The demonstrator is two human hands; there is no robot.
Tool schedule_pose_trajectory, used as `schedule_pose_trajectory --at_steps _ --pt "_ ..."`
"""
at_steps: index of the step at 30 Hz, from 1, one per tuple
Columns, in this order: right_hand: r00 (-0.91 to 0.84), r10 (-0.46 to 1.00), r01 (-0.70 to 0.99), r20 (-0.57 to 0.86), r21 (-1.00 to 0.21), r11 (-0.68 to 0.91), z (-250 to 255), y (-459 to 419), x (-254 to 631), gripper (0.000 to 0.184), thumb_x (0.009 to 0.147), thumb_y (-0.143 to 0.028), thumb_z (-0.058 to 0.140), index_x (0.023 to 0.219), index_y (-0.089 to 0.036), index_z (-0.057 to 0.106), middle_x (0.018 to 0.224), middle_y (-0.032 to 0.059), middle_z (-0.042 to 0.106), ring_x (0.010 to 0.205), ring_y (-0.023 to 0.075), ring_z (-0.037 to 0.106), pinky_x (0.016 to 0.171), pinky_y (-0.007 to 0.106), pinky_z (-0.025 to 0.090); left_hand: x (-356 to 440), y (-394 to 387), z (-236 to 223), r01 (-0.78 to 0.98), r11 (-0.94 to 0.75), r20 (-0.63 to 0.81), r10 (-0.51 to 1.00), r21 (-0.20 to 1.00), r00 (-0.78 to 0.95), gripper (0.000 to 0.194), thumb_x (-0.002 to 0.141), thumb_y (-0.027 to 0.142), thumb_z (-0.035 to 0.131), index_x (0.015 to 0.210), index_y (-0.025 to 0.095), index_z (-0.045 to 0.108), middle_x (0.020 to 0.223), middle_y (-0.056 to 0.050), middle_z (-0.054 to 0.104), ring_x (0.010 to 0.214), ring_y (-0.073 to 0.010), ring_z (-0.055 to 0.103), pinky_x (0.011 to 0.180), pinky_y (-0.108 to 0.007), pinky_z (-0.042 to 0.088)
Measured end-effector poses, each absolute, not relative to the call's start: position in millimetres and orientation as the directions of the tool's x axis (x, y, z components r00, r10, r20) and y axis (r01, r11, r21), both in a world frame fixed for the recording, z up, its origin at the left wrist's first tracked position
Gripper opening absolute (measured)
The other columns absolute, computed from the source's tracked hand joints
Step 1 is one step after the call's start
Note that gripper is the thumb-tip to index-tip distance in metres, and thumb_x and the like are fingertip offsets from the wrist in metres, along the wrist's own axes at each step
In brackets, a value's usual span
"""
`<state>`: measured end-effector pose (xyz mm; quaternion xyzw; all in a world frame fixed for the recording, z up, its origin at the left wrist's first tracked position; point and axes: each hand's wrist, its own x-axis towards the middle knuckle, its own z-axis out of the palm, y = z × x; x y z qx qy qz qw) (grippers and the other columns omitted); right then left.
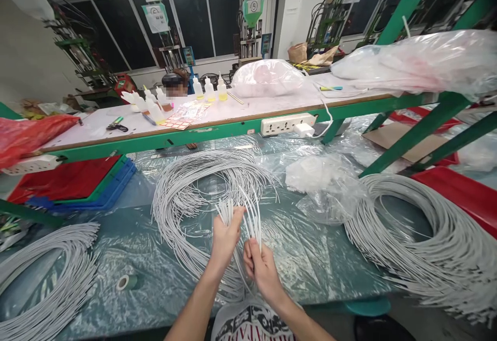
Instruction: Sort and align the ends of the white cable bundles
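My left hand (226,232) is closed around a bunch of thin white-grey cables, whose cut ends stick up above the fingers. Beside it, my right hand (261,264) grips a few separate cables (256,219) that rise from the fist and curve to the left at the top. The left forefinger reaches toward these strands; whether it touches them I cannot tell. Behind and below both hands lies a large loose coil of the same cables (166,201) on the plastic-covered table (310,258).
More cable coils lie at the right (419,232) and left (50,273). A tape roll (127,282) sits front left. Crumpled clear plastic (326,186) is right of the middle coil. A green-edged shelf (217,131) with bottles and a power strip (287,124) crosses behind; a person sits beyond.
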<state>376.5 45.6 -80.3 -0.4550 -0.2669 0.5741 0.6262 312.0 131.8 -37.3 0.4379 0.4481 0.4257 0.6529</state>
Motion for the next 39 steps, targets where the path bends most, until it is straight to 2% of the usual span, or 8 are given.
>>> schedule_pose_trajectory --at_steps 8,15,19,26,30,34,37,39 --pt "0.160 0.948 -0.606 -0.274 -0.786 -0.125 -81 48 375 0.068 0.071 -0.084 0.059 0.068 -0.020 0.035 0.051 -0.0110 0.025 0.037 0.0017 0.016 0.037 0.019 0.012 319 121 -44 -0.191 0.229 -0.191 0.961 0.954 0.199 0.053 0.073 0.063 0.074 0.077 0.011 0.066 0.049 0.009 0.027 0.043 -0.0034 0.020 0.041 -0.017 0.016" --pt "0.190 0.927 -0.604 -0.323 -0.783 -0.149 -81 49 375 0.070 0.066 -0.086 0.061 0.070 -0.019 0.039 0.050 -0.0112 0.029 0.037 0.0012 0.017 0.036 0.017 0.013 322 118 -47 -0.165 0.210 -0.196 0.976 0.964 0.095 0.057 0.069 0.067 0.075 0.069 0.011 0.062 0.049 0.009 0.028 0.043 -0.0038 0.023 0.040 -0.018 0.018" --pt "0.241 0.908 -0.614 -0.342 -0.779 -0.130 -82 50 372 0.069 0.066 -0.086 0.060 0.070 -0.019 0.040 0.049 -0.0107 0.030 0.037 0.0019 0.018 0.036 0.018 0.014 322 116 -48 -0.126 0.161 -0.159 0.987 0.979 0.029 0.058 0.069 0.069 0.072 0.074 0.012 0.065 0.047 0.009 0.029 0.042 -0.0058 0.027 0.041 -0.019 0.020" --pt "0.300 0.908 -0.505 -0.293 -0.856 -0.109 -85 51 367 0.063 0.078 -0.081 0.053 0.070 -0.019 0.043 0.043 -0.0076 0.035 0.036 0.0064 0.029 0.037 0.020 0.022 320 109 -50 -0.014 0.024 -0.025 0.993 1.000 -0.117 0.053 0.086 0.067 0.055 0.066 0.018 0.049 0.051 0.006 0.040 0.046 -0.0084 0.038 0.047 -0.020 0.032" --pt "0.317 0.906 -0.455 -0.282 -0.883 -0.115 -86 51 364 0.063 0.079 -0.081 0.051 0.072 -0.019 0.047 0.044 -0.0060 0.039 0.036 0.0079 0.033 0.037 0.021 0.024 320 111 -57 -0.122 0.056 -0.065 0.995 0.991 -0.078 0.049 0.088 0.064 0.052 0.071 0.019 0.051 0.061 0.003 0.050 0.049 -0.0105 0.046 0.046 -0.021 0.036" --pt "0.334 0.910 -0.390 -0.247 -0.915 -0.105 -85 53 368 0.062 0.082 -0.079 0.049 0.073 -0.017 0.051 0.049 -0.0029 0.046 0.039 0.0089 0.037 0.038 0.021 0.027 322 112 -53 -0.238 0.033 -0.048 0.997 0.971 -0.055 0.047 0.088 0.060 0.056 0.072 0.016 0.057 0.078 -0.005 0.064 0.083 -0.0189 0.066 0.075 -0.025 0.052" --pt "0.348 0.919 -0.303 -0.183 -0.950 -0.074 -81 56 381 0.060 0.086 -0.074 0.048 0.077 -0.015 0.056 0.062 0.0036 0.059 0.049 0.0127 0.049 0.044 0.023 0.038 318 118 -42 -0.399 0.085 -0.124 0.990 0.913 -0.073 0.046 0.084 0.061 0.062 0.070 0.018 0.052 0.062 0.000 0.055 0.074 -0.0190 0.066 0.072 -0.027 0.054" --pt "0.397 0.912 -0.219 -0.102 -0.976 -0.014 -77 58 391 0.058 0.090 -0.070 0.047 0.078 -0.014 0.060 0.072 0.0078 0.064 0.063 0.0164 0.059 0.058 0.026 0.049 310 127 -32 -0.487 0.063 -0.145 0.980 0.871 -0.133 0.047 0.081 0.061 0.068 0.072 0.019 0.049 0.054 0.006 0.044 0.054 -0.0121 0.056 0.056 -0.021 0.048"
